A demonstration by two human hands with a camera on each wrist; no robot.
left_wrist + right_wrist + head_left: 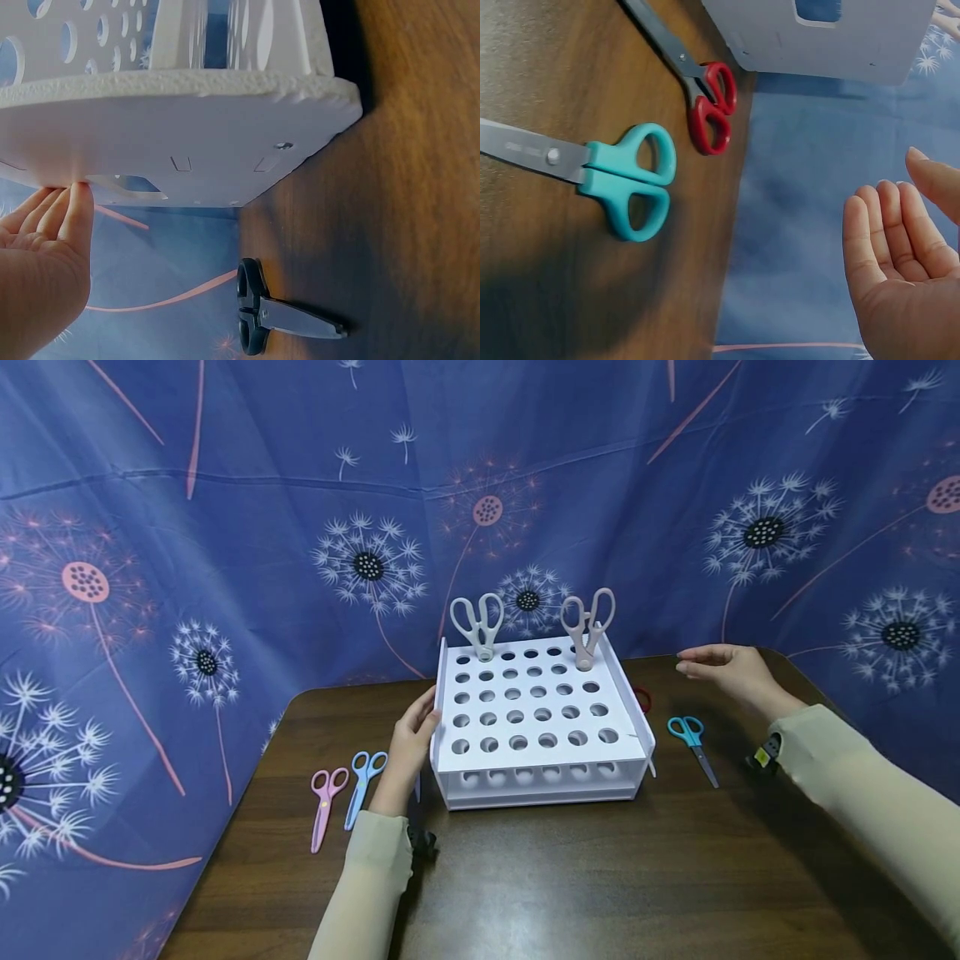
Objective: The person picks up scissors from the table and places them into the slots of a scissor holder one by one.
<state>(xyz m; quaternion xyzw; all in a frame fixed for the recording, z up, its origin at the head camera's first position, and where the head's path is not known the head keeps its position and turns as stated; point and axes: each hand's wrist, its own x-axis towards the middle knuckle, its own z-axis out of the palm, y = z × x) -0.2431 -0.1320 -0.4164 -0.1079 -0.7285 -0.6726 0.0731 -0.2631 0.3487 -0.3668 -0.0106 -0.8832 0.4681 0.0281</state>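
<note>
In the head view the left forearm (360,889), in a pale sleeve, slants up from the bottom edge, left of centre, to a bare wrist and the left hand (409,745) near mid-frame. The left wrist view has that hand at lower left, its fingers (75,214) close together and extended upward. The right forearm (862,789), likewise sleeved, enters from the lower right; the right hand (733,677) reaches leftward, fingers extended. In the right wrist view, its palm shows at lower right, fingers together, gently bent, thumb (936,180) apart.
</note>
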